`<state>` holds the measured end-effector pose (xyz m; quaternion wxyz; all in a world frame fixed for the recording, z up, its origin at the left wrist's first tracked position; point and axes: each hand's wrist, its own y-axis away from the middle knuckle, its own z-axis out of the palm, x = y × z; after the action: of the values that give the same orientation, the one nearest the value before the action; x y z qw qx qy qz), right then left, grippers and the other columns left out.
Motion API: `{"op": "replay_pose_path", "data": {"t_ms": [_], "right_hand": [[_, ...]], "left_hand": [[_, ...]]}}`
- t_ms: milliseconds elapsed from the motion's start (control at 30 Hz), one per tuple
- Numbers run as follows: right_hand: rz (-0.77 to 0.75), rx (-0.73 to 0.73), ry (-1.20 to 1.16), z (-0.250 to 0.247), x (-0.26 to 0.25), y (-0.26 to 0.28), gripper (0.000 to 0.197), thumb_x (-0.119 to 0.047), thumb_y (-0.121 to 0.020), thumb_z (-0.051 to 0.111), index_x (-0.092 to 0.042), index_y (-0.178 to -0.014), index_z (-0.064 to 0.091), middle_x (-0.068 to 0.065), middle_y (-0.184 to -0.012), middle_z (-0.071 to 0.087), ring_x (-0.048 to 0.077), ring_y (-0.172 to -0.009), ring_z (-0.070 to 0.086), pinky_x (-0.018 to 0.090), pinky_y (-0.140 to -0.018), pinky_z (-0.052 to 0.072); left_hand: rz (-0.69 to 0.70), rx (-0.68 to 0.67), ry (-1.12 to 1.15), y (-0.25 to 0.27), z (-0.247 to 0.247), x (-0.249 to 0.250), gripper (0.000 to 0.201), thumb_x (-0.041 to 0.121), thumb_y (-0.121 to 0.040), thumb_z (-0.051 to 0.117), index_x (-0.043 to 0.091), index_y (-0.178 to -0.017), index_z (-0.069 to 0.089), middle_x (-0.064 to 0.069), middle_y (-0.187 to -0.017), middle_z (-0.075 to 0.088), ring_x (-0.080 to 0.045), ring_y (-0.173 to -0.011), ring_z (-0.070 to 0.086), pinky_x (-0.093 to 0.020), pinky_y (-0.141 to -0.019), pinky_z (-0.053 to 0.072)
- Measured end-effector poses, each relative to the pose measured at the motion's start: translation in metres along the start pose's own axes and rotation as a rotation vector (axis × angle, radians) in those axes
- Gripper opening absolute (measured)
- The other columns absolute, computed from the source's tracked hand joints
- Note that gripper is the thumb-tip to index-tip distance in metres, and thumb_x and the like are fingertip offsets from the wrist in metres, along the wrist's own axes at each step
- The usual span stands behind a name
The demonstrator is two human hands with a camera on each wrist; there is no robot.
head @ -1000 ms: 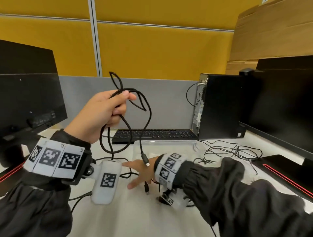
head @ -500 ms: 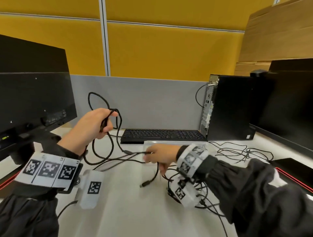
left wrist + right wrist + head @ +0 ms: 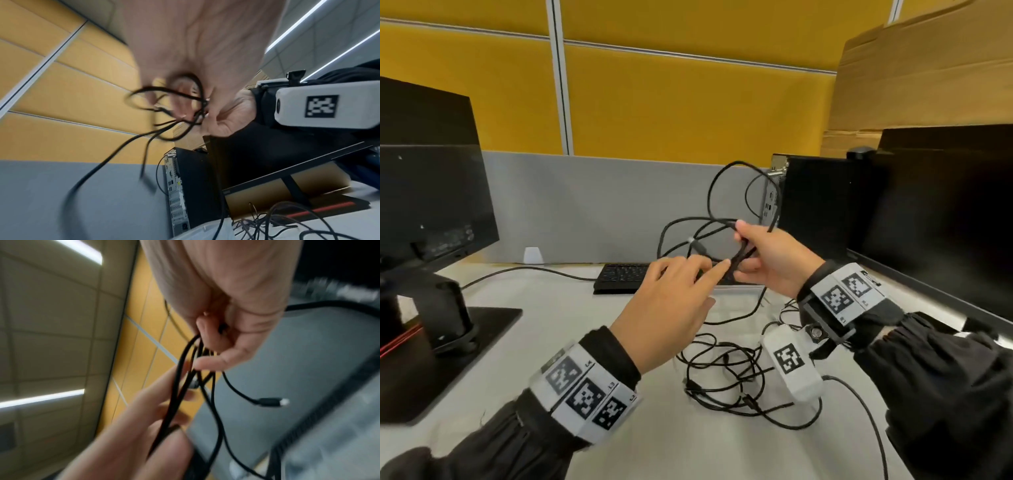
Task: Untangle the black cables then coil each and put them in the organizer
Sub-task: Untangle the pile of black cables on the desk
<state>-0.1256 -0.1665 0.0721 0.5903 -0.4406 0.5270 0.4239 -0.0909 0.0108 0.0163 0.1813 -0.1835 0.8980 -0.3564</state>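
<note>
A black cable (image 3: pixel 739 255) hangs in loose loops above the desk, and my right hand (image 3: pixel 767 263) grips the bunched strands. My left hand (image 3: pixel 671 301) meets it from the left, its index fingertip at the bunch. In the right wrist view the strands (image 3: pixel 179 378) run down between my left hand's fingers (image 3: pixel 133 434), and a plug end (image 3: pixel 269 402) dangles free. A loop hooks round a finger of my left hand (image 3: pixel 195 40). More tangled black cable (image 3: pixel 722 373) lies on the desk below. The clear plastic organizer (image 3: pixel 205 230) sits in front of the keyboard, faint in the head view (image 3: pixel 736 301).
A black keyboard (image 3: pixel 626 277) lies behind the hands. A PC tower (image 3: pixel 818 212) and a monitor (image 3: pixel 945 205) stand on the right. Another monitor (image 3: pixel 431 188) stands on the left on its base (image 3: pixel 448 342). Thin wires run behind the tower.
My right hand has risen from the desk and taken hold of the looped cable. My left hand has carried the loops rightward to meet it. The view has swung right.
</note>
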Motion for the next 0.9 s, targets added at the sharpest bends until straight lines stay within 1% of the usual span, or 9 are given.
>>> {"op": "replay_pose_path", "data": {"t_ms": [133,233,333,400,533,633,767,833,900], "right_hand": [[-0.351,0.425,0.143,-0.053,-0.025,-0.007,0.026,-0.029,-0.100,0.036,-0.018,-0.077,0.043,-0.001,-0.065,0.038,0.001,-0.038,0.041,0.036,-0.057,0.055],[-0.513,0.685,0.301,-0.093,-0.023,-0.014,0.021,-0.028,-0.101,0.035,-0.014,-0.093,0.048,0.001,-0.081,0.046,0.004,-0.060,0.053,0.026,-0.044,0.053],[-0.313,0.834,0.490,-0.141,0.009,-0.027,0.034,-0.026,-0.100,0.038,-0.001,-0.122,0.038,0.018,-0.119,0.051,0.032,-0.105,0.056,0.043,-0.071,0.058],[0.057,0.744,0.696,-0.171,0.041,-0.036,0.042,-0.028,-0.096,0.045,0.003,-0.124,0.038,0.026,-0.121,0.054,0.041,-0.103,0.059,0.052,-0.080,0.054],[0.582,0.244,1.296,-0.186,0.070,-0.023,0.053,-0.036,-0.088,0.063,-0.003,-0.127,0.050,0.013,-0.113,0.062,0.025,-0.091,0.064,0.028,-0.069,0.054],[0.533,0.279,1.511,-0.172,0.062,-0.017,0.058,-0.043,-0.087,0.061,-0.003,-0.127,0.049,0.011,-0.119,0.059,0.023,-0.098,0.061,0.023,-0.066,0.046],[0.202,0.393,1.760,-0.140,0.050,-0.011,0.043,-0.050,-0.094,0.043,-0.013,-0.111,0.058,0.004,-0.094,0.060,0.020,-0.088,0.061,0.029,-0.073,0.047],[0.099,0.158,1.560,-0.117,0.051,-0.001,0.035,-0.045,-0.096,0.042,-0.015,-0.102,0.059,0.000,-0.085,0.057,0.014,-0.076,0.056,0.023,-0.066,0.045],[0.232,-0.194,1.317,-0.093,0.061,0.010,0.030,-0.041,-0.096,0.045,-0.016,-0.103,0.060,-0.002,-0.087,0.057,0.009,-0.067,0.054,0.018,-0.057,0.044]], "left_hand": [[-0.011,0.157,0.342,0.002,0.013,0.006,0.034,0.021,-0.087,0.052,0.020,-0.121,0.053,0.001,-0.114,0.050,-0.011,-0.109,0.045,-0.030,-0.094,0.037],[-0.086,-0.282,0.439,0.007,0.037,0.010,0.047,0.053,-0.085,0.044,0.032,-0.128,0.044,0.008,-0.125,0.044,-0.007,-0.117,0.038,-0.039,-0.103,0.033],[-0.011,-0.773,0.456,0.016,0.064,0.013,0.072,0.059,-0.079,0.060,0.038,-0.140,0.027,0.010,-0.140,0.034,-0.010,-0.129,0.031,-0.038,-0.110,0.023],[0.019,-0.973,0.474,0.020,0.073,0.016,0.083,0.053,-0.075,0.069,0.040,-0.142,0.021,0.008,-0.144,0.029,-0.016,-0.130,0.032,-0.039,-0.110,0.026],[-0.035,-1.095,0.339,0.021,0.075,0.020,0.074,0.038,-0.079,0.069,0.037,-0.140,0.026,0.001,-0.134,0.036,-0.026,-0.115,0.047,-0.034,-0.095,0.040],[-0.075,-1.121,0.267,0.021,0.072,0.017,0.053,0.038,-0.085,0.062,0.030,-0.132,0.040,-0.005,-0.122,0.050,-0.026,-0.107,0.052,-0.030,-0.084,0.040],[-0.162,-1.070,0.380,0.021,0.067,0.004,0.025,0.036,-0.089,0.056,0.020,-0.108,0.058,-0.002,-0.102,0.059,-0.014,-0.083,0.050,-0.025,-0.074,0.041],[-0.182,-0.992,0.459,0.023,0.064,-0.007,0.014,0.032,-0.091,0.055,0.020,-0.096,0.058,0.006,-0.087,0.054,-0.007,-0.074,0.047,-0.020,-0.068,0.039],[-0.216,-0.906,0.523,0.026,0.060,-0.017,0.007,0.031,-0.091,0.055,0.024,-0.087,0.055,0.011,-0.079,0.050,-0.003,-0.070,0.045,-0.016,-0.065,0.037]]}}
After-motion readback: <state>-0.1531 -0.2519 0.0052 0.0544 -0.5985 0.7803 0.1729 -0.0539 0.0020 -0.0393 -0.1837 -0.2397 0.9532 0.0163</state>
